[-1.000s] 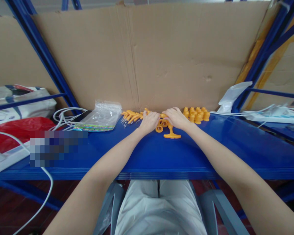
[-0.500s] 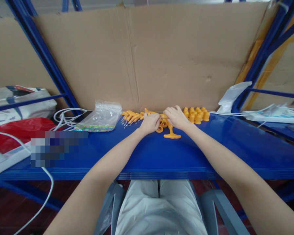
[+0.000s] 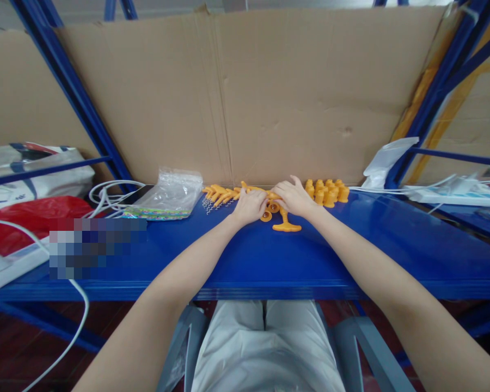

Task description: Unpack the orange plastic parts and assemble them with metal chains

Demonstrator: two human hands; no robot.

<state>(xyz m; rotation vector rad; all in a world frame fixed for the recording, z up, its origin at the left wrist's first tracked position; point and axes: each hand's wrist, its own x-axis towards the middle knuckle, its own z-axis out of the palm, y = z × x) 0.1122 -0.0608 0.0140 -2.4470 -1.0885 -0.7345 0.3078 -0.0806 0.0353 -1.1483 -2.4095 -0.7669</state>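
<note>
1. The left hand (image 3: 251, 206) and right hand (image 3: 294, 197) lay knuckles-up just behind the orange T-shaped piece (image 3: 286, 225), with their fingertips meeting over the small orange cup-shaped parts (image 3: 266, 216).
2. The fingers of both hands were curled downward and hid their own tips. Whether they pinched a part or only rested on it could not be told.
3. Only the rims of two or three cups showed between the hands, and the rest were covered.
4. The T-shaped piece stood on the blue counter (image 3: 269, 256), its stem running up towards the right hand.
5. To the right of the T-shaped piece stood a cluster of orange capped parts (image 3: 326, 191). To its left lay a heap of orange sticks (image 3: 222, 193), tiny wire springs (image 3: 207, 204) that were hard to make out, and a clear zip bag (image 3: 169, 195).
6. Behind it all a cardboard sheet (image 3: 269, 92) closed off the back of the counter.
7. In front of the T-shaped piece the counter was bare blue up to its near edge.
</note>
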